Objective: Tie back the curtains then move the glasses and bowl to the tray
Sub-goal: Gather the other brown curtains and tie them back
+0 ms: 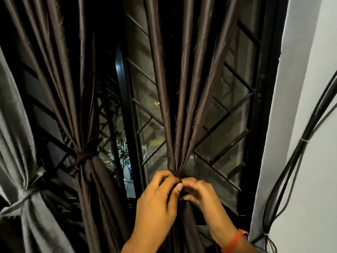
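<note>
- Here, the window (228,110) with its dark metal grille serves as the landmark, and three gathered curtains hang in front of it
- The right brown curtain (182,88) hangs before the window's right half, its folds narrowing to a tight waist near the window's lower edge
- The left hand (158,196) is at that waist, fingers curled round the bunched cloth, the thumb lying across the front of it
- The right hand (198,192) meets it from the other side, fingers bent and pinching the cloth at the same spot, fingertips touching those of the left hand
- A thin dark band (177,175) arcs over the top of the gathered cloth between the two hands; whether it is knotted I cannot tell
- A red thread bracelet (234,241) sits on the right wrist, low in front of the window's bottom corner
- The left brown curtain (73,79) hangs before the window's left half, already cinched by a brown tie (82,157)
- A grey curtain (16,143) hangs further left of the window, bound by a grey tie (23,196)
- A white wall (313,88) stands to the right of the window, with black cables (291,161) running down it, clipped together by pale ties
- The glasses, bowl and tray are not in view
</note>
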